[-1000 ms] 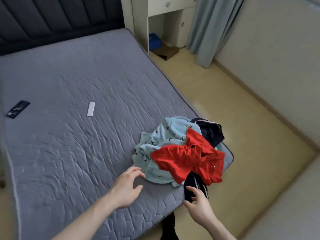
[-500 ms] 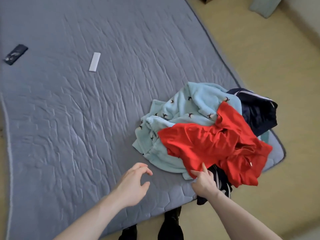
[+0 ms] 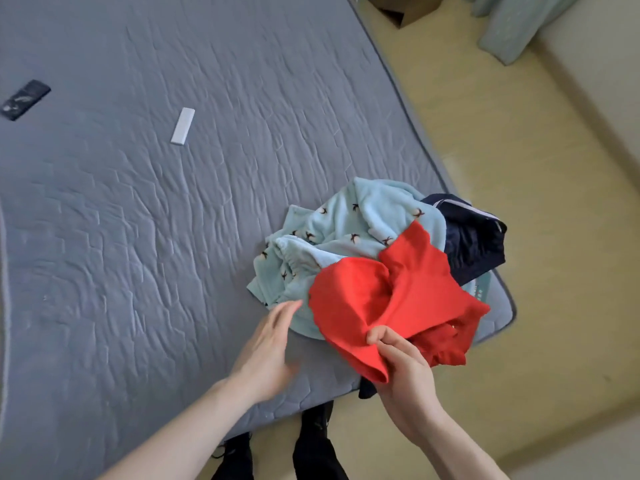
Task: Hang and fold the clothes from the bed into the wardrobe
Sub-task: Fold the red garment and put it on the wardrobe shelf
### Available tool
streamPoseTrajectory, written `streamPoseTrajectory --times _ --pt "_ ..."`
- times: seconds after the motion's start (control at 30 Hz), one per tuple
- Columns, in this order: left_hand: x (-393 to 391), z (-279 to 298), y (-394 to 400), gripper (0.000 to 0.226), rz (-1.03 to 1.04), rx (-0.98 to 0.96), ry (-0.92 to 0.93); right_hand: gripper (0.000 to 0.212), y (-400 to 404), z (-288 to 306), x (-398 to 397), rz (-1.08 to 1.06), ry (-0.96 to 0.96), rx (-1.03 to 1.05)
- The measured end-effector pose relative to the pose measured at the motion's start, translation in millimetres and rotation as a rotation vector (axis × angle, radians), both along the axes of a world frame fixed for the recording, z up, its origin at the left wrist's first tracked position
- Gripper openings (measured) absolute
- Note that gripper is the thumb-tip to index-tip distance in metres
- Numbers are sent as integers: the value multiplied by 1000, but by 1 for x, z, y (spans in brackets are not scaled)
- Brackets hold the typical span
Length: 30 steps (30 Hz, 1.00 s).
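Far left on the grey quilted bed (image 3: 138, 237) lies a dark phone-like slab (image 3: 24, 99), and a little right of it a small white bar (image 3: 182, 126); I count neither as laundry and leave both be. Near centre, my left hand (image 3: 268, 344) is out over the mattress with fingers straight and loosely spread, holding nothing, its fingertips just beside the near-left hem of the pale blue fleece garment with bird print (image 3: 346, 230). That fleece sits under the rest of the heap near the bed's near-right corner. Right of it, my right hand (image 3: 398, 362) pinches a fold of the red garment (image 3: 398, 289) between thumb and fingers; the cloth is lifted at the near edge and still draped across the pile. Far right of the heap, a dark navy piece with a light stripe (image 3: 474, 244) lies partly beneath the red one, close to the mattress edge. I read this as the opening step: picking the first item off the pile, nothing yet hung or folded. Next move, as I judge it, calls for drawing the red garment clear without dragging the fleece along, the left hand either pinning the pile or taking a second hold to spread the cloth. The wardrobe is out of view.
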State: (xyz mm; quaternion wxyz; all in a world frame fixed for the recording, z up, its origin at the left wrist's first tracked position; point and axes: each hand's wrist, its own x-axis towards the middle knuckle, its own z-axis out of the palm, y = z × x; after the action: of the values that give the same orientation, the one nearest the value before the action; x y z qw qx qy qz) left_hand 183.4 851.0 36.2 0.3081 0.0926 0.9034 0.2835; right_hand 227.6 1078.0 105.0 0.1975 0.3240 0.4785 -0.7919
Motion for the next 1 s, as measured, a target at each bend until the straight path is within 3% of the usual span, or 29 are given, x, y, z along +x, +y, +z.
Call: streamPoseTrajectory --times 0.13,0.27,0.37,0.43,0.53,0.57,0.67,0.7,0.77,0.83,0.9,1.0 --pt "-4 1 22 104 -53 45 81 20 -8 49 -1 40 -25 -183" --pt "-12 -6 42 41 -12 184 170 4 -14 64 0 172 -12 -159" --pt "-14 -5 33 24 175 293 24 20 -12 65 -3 174 35 -140" --pt "-15 -2 10 18 407 366 -62 34 -7 64 -8 224 73 -11" --pt "-13 3 -43 21 587 365 -6 56 -10 63 -15 572 137 509" --pt "-13 7 -63 21 602 353 27 54 -16 61 -17 693 147 678" --pt "-8 24 -131 8 528 364 70 17 -51 53 -25 881 248 978" --pt "-6 31 -156 12 460 354 59 21 -64 48 -28 884 269 1037" --pt "1 44 -211 41 272 212 69 21 -90 46 -38 811 282 1076" --pt "6 53 -263 35 141 22 131 19 -123 52 -48 706 319 1029" --pt "9 59 -313 14 149 -48 186 23 -162 56 -59 666 404 997" --pt "5 67 -380 18 343 -63 261 23 -223 60 -75 667 491 1017"
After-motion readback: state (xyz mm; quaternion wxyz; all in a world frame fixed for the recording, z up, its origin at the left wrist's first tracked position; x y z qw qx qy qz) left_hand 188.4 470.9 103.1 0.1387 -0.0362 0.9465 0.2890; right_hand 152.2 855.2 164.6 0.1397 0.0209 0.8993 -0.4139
